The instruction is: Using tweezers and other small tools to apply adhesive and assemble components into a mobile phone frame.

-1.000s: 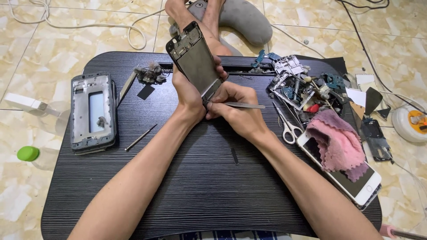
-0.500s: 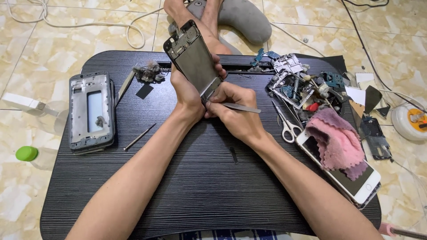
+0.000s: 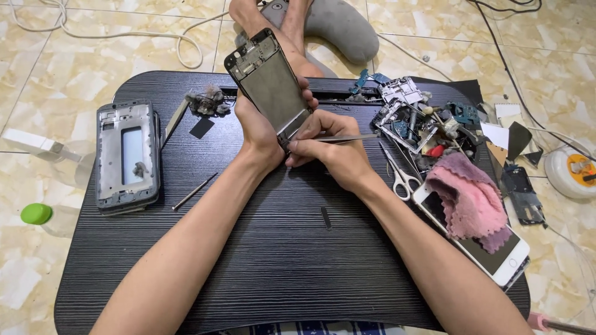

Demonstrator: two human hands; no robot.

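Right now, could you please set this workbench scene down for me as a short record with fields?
Surface: black table on a tiled floor
Left hand: holds an opened phone tilted up
Right hand: holds tweezers at the phone's lower edge
Left side: grey phone frame, thin metal tool
Right side: scissors, pink cloth on a white phone, heap of parts

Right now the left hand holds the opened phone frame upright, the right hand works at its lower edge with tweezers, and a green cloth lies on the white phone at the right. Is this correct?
Not quite: the cloth is pink, not green, as the head view shows. The rest stands: the left hand holds the opened phone frame upright, the right hand works at its lower edge with tweezers, and the cloth lies on the white phone at the right.
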